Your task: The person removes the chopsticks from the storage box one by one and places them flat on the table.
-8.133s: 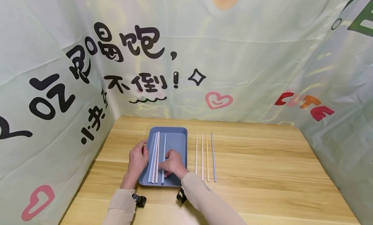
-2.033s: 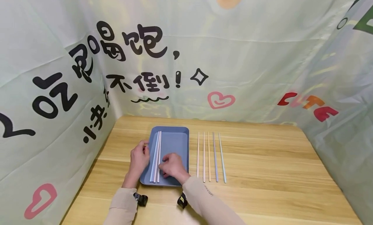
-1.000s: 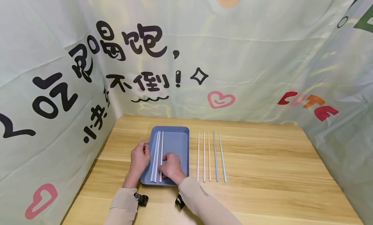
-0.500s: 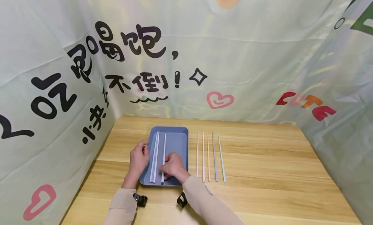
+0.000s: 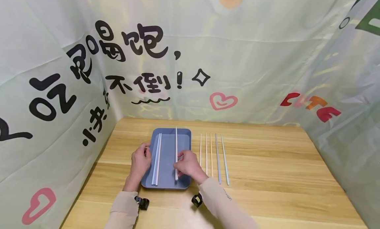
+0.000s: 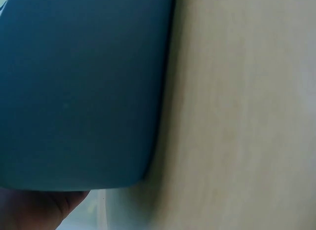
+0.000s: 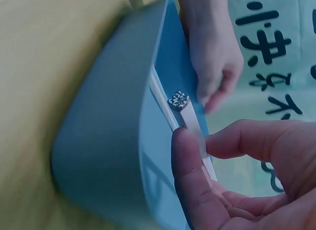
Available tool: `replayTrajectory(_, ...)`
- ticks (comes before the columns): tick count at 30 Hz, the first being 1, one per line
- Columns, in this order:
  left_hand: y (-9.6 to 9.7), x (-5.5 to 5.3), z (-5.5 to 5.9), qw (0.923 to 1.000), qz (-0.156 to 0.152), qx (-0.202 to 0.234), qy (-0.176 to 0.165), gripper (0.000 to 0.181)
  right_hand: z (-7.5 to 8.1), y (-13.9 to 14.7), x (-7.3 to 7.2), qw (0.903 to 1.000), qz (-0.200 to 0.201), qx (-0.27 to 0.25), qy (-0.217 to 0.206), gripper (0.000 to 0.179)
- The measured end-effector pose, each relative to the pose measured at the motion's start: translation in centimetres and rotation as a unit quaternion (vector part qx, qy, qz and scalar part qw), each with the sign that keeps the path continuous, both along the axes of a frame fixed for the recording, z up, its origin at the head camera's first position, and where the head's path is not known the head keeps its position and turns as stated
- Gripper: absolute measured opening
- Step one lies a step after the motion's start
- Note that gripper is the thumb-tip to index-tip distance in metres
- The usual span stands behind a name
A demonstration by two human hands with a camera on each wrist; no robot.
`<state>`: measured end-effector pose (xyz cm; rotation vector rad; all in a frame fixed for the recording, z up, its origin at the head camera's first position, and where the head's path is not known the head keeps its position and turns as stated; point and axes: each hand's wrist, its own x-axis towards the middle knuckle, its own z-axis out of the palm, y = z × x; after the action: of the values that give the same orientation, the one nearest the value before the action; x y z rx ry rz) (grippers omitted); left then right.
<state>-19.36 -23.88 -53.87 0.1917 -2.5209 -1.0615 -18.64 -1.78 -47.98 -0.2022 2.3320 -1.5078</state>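
Observation:
In the head view, my right hand (image 5: 189,163) pinches a pale pink chopstick (image 5: 176,144) between thumb and fingers, over the right half of a blue-grey tray (image 5: 167,156). The right wrist view shows the patterned end of this chopstick (image 7: 178,100) close by, with the tray wall (image 7: 108,126) behind it. A small bunch of blue and pinkish chopsticks (image 5: 157,159) lies lengthwise along the tray's left side. My left hand (image 5: 141,161) grips the tray's left rim. The tray's side (image 6: 84,92) fills much of the left wrist view.
Right of the tray, several chopsticks lie side by side on the wooden table (image 5: 273,166): pinkish ones, an orange one (image 5: 211,149), a purple-blue one (image 5: 218,159) and a light blue one (image 5: 225,159). Printed cloth walls (image 5: 252,67) stand around the table's back and sides.
A light blue chopstick from the tray now lies at the row's right end. My right hand has drawn the pale pink chopstick off the bunch, rightward and up. My left hand stays at the rim.

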Motion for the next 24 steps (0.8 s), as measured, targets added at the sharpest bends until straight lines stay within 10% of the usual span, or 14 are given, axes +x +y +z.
replayTrajectory(24,0.2,-0.1,0.0,0.9999,0.005,-0.011,0.000,0.025,0.1,10.9,-1.7,0.9931,-0.097,0.064,-0.015,0.028)
